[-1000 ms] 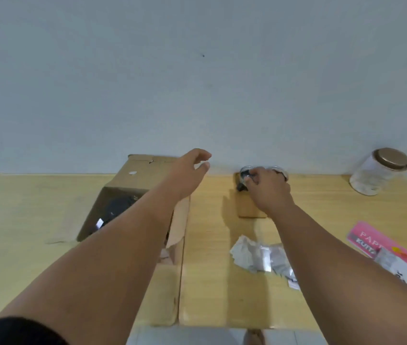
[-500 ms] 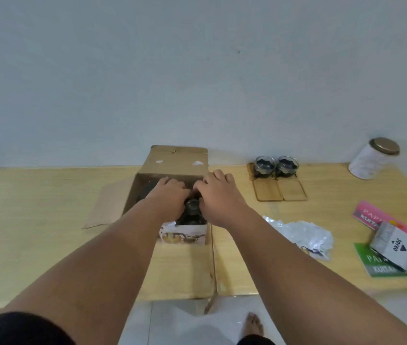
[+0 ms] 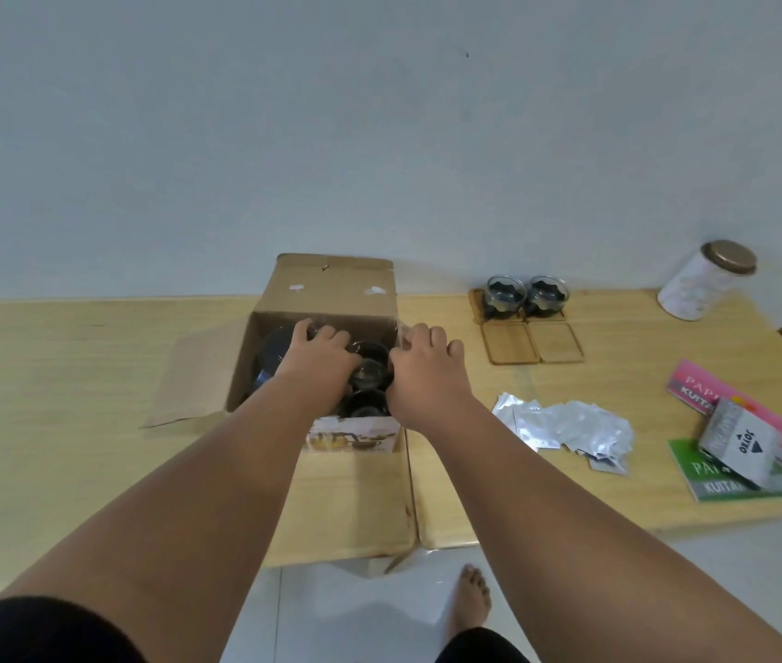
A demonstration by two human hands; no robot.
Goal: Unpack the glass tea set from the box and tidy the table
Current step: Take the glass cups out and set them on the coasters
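Observation:
An open cardboard box (image 3: 331,289) stands on the wooden table (image 3: 68,375), its flaps folded out. Both hands are inside it. My left hand (image 3: 317,361) and my right hand (image 3: 420,370) close from either side on a small glass cup (image 3: 369,370) with dark filling. Another dark cup (image 3: 362,404) sits below it, and a larger dark glass piece (image 3: 274,351) lies at the box's left. Two glass cups (image 3: 525,294) stand on wooden coasters at the back right, with two bare coasters (image 3: 534,342) in front of them.
Crumpled clear plastic wrapping (image 3: 566,425) lies right of the box. Pink and green booklets (image 3: 733,476) with a small grey carton (image 3: 738,445) on them sit at the right edge. A lidded jar (image 3: 707,279) stands at the back right. My bare foot (image 3: 470,600) is on the floor below.
A second ago my right hand was setting a cup at the coasters and my left hand hovered over the box. Both hands have since gone into the box and closed around a cup.

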